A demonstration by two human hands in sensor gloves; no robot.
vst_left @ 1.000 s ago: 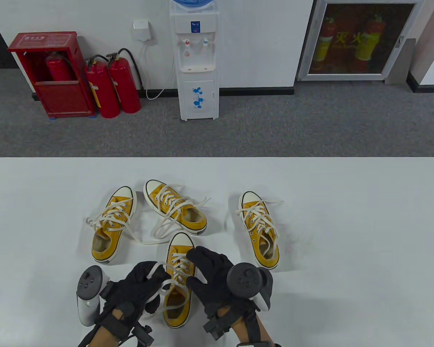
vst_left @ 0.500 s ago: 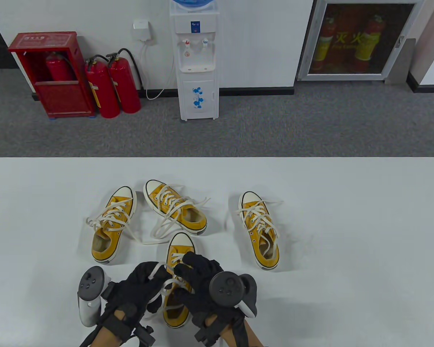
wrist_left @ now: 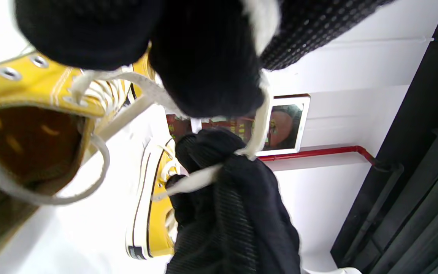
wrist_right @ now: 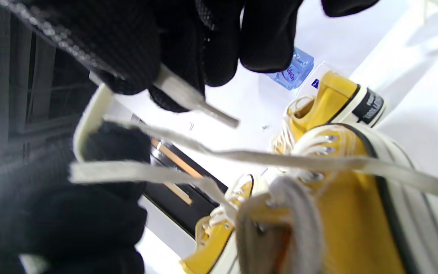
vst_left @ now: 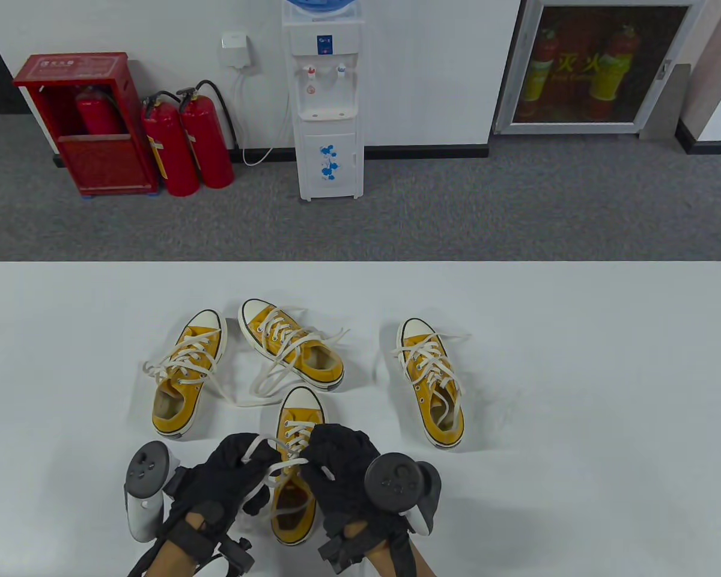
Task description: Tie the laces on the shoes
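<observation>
4 yellow sneakers on the table (vst_left: 577,360): far-left one (vst_left: 187,372), one angled beside it (vst_left: 291,342), one on the right (vst_left: 431,381), one nearest the person (vst_left: 296,469). 2 gloved hands: left (vst_left: 225,475), right (vst_left: 339,475). 2 trackers, one per hand (vst_left: 146,487) (vst_left: 399,481). On the floor beyond the table: 2 free-standing red extinguishers (vst_left: 189,144), 1 red cabinet (vst_left: 84,123), 1 water dispenser (vst_left: 327,99).

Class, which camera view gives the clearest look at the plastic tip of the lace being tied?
The right wrist view: the lace tip juts out from the right hand's fingers, sharp against the table. The left wrist view shows only lace between the gloves; the table view has both hands covering it.
</observation>
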